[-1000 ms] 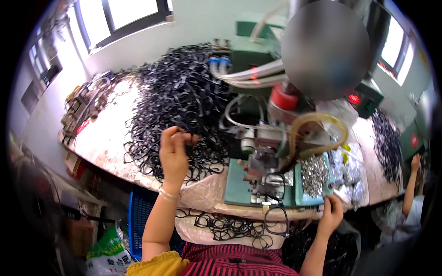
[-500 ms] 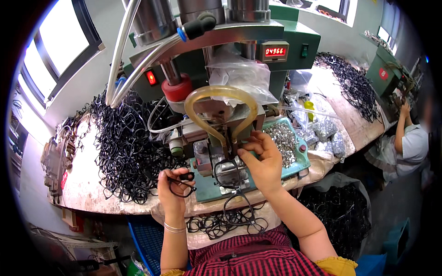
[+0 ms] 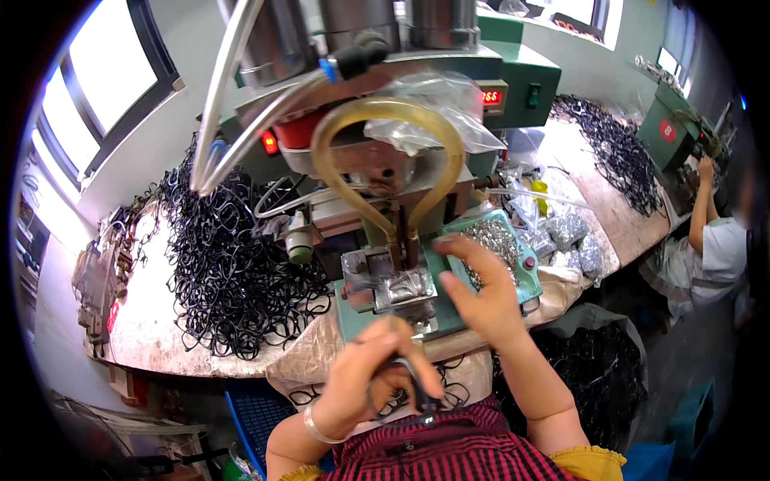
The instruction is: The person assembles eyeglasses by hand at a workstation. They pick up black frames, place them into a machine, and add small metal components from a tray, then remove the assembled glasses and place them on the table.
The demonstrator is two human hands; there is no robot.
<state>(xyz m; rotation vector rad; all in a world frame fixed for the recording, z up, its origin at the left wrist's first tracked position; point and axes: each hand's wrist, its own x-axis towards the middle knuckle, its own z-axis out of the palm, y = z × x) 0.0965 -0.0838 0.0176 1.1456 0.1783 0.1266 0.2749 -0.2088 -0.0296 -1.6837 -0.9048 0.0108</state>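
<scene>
A thin black frame piece (image 3: 409,385), light and probably springy, is pinched in the closed left hand (image 3: 377,377) at six o'clock; the right hand (image 3: 481,293), open-fingered, is held over the press (image 3: 397,284).

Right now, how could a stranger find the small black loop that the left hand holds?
Start at the green machine with the yellowish hose arch. Just below its metal die block, the left hand pinches one black loop, alone, apart from the big black pile.
</scene>
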